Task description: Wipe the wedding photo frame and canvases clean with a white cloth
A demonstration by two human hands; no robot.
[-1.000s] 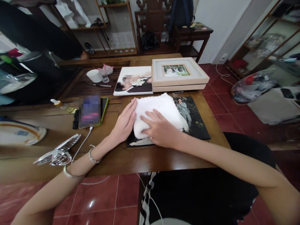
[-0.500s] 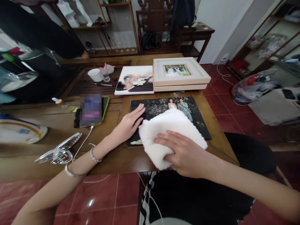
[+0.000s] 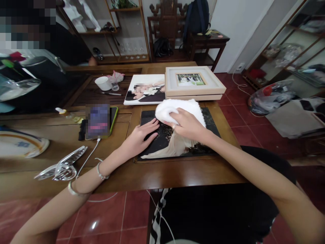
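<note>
Work surface: a brown wooden table (image 3: 152,174). The item in hand is a dark photo panel (image 3: 175,145), lying flat near the table's near edge, picture side up. A white cloth (image 3: 189,105) covers most of its far middle portion and, in this view, reaches past its far edge.

Right hand (image 3: 186,123): thumb and fingers are closed on a bunched fold of the cloth, above the panel. How firmly the cloth is pressed down cannot be told.

Left hand (image 3: 139,139): grasping nothing; fingers extended and slightly spread over the panel's left side, tips just beside the cloth. Contact with the cloth cannot be confirmed.

Progress: judged to be mid-course, since the cloth is gripped and lies over the panel. The near strip, with the pale dress train, is exposed, as are the left side and the far right corner. No smear or mark can be made out there at this size; whether these parts have been gone over cannot be established. The covered portion cannot be inspected.

Beyond the panel lie a canvas print (image 3: 146,96) and, directly beside it, a framed picture (image 3: 172,77) on a second frame (image 3: 203,97). Neither hand touches them; whether they are finished or outstanding is not shown
</note>
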